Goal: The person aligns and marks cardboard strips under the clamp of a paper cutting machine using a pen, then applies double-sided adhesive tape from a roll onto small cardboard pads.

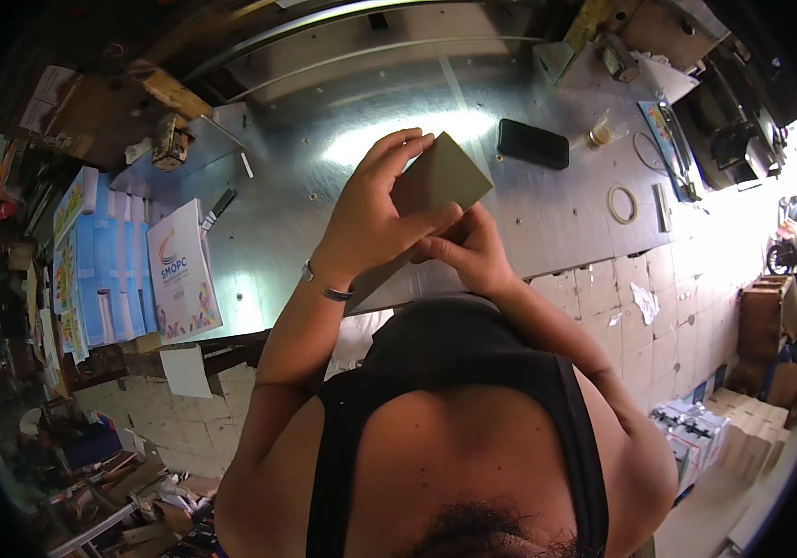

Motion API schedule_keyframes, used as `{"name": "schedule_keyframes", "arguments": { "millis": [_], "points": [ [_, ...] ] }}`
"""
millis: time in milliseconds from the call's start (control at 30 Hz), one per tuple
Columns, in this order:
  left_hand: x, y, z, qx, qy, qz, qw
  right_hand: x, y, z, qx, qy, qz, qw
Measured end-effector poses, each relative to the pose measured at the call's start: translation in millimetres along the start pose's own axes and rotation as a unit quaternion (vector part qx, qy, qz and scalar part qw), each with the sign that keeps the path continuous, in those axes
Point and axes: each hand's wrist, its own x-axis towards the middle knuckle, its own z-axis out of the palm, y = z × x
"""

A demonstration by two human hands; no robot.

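"Fingers of the left hand (366,219) curl round the left side of a long, flat-sided olive-green box (454,177), thumb laid across it, so that hand is holding it."

"And the right hand (482,256)?"

"Its thumb points left against the box, lower down; the other fingertips are hidden, so one cannot tell whether they close on it. Both forearms reach up from the person's body, elbows spread."

"Where is the box, taking the black rectangular phone (533,144) as landmark?"

"Left of the phone, slanting toward the person."

"What about edges and room?"

"Bare surface of the grey metal table (273,223) shows left of the phone, past the left hand, and also on the person's side of it. Farther that way runs the table's front edge. Right of the phone and nearer the person lies a pale flat ring (611,200)."
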Motion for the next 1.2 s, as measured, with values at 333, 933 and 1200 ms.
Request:
{"name": "schedule_keyframes", "arguments": {
  "millis": [333,933,1200],
  "points": [
    [-84,-37,-19,-0.018,-0.046,-0.308,0.950,-33,6,-49,0.114,0.187,-0.007,0.976],
    [-143,-85,103,-0.128,0.198,-0.385,0.892,-104,-19,-315,-0.422,0.390,-0.175,0.800],
    [-134,-84,117,-0.083,0.204,-0.392,0.893,-94,-51,-427,-0.717,0.400,-0.029,0.570]
  ]
}}
